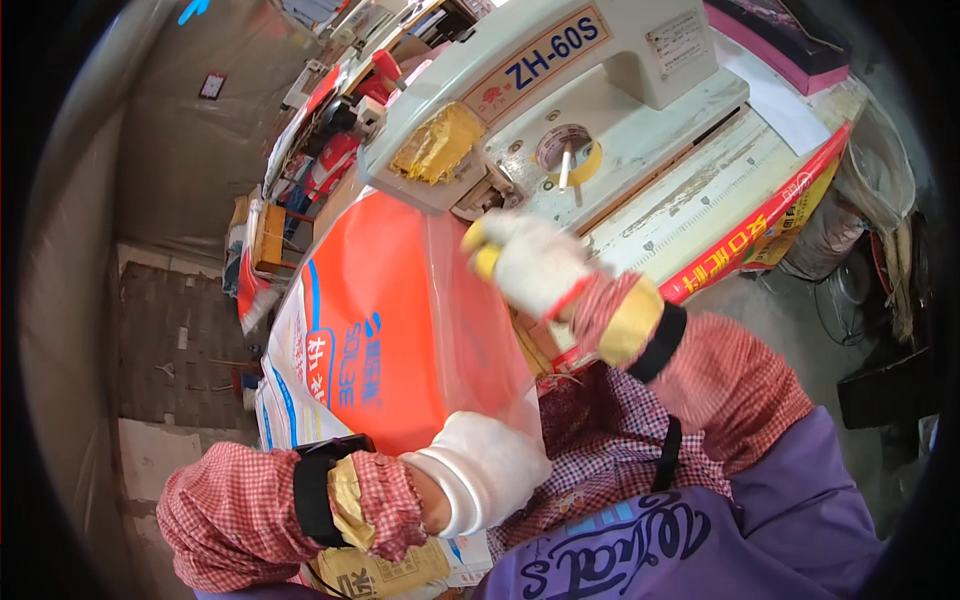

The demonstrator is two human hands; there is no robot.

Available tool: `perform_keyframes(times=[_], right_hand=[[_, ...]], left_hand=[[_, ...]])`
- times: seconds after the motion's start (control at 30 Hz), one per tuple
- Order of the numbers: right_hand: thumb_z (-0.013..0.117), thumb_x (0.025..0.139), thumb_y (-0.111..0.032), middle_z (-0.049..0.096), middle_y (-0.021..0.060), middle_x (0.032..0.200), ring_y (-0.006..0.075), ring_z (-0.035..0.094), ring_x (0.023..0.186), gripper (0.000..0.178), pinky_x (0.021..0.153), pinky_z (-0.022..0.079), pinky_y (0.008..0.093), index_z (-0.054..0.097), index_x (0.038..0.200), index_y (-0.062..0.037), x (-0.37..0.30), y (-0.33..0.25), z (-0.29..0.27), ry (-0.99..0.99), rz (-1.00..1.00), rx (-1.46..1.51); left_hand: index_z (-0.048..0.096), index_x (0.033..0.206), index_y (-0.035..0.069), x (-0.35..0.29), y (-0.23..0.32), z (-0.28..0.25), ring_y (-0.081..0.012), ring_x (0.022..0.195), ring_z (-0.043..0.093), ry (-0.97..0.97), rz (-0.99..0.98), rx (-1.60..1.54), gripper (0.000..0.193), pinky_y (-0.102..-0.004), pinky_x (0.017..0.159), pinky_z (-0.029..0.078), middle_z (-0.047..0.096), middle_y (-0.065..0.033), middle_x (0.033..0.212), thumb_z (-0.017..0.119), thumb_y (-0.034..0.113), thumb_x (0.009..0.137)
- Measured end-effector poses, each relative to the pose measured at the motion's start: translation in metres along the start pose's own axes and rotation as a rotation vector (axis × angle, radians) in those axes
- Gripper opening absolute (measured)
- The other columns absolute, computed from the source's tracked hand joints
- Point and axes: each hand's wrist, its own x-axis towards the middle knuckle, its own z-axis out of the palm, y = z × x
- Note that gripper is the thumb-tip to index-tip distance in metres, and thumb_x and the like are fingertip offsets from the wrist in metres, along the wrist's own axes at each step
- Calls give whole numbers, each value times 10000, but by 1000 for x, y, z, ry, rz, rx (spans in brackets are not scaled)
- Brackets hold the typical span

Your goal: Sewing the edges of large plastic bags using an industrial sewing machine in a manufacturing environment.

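A large orange and white plastic bag [400,270] with a clear film edge lies tilted across the work surface. Its upper end reaches the needle area of a pale grey sewing machine [470,95]. My left hand [485,470], in a white glove, is closed on the bag's near edge; its fingertips are hidden. Beside the needle area, my right hand [530,260] wears a white glove with yellow fingertips. Those fingertips are at the bag's film edge, slightly blurred, so their grip on it is unclear.
A tape roll [568,152] with a white stick in it sits on the machine bed. A red and yellow printed sheet [735,245] edges the table at right. Another workbench with red items [330,165] stands at the far left. A yellow-brown sack [385,572] lies below my left arm.
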Motion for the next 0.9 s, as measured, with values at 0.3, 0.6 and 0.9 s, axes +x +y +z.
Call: perform_keyframes(times=[0.3,0.6,0.9], right_hand=[[592,842,-208,695,215,878,343,701,852,359,705,546,458,585,1096,45,-1,12,50,-323,184,-624],[541,833,-151,618,105,621,270,628,554,198,462,459,411,607,907,20,-9,68,114,285,-190,-843],[526,843,-149,608,84,663,235,615,596,163,487,461,389,624,887,-26,-11,44,104,164,-160,-992]], left_hand=[[737,768,82,7,16,4,-292,743,677,96,119,64,109,-390,597,524,687,-95,785,651,119,710],[730,783,24,14,16,-22,-298,771,667,149,83,217,156,-381,615,523,692,-111,771,686,130,677],[743,856,111,-1,-5,-44,-251,794,685,-108,30,387,177,-368,651,509,700,-49,786,647,247,797]])
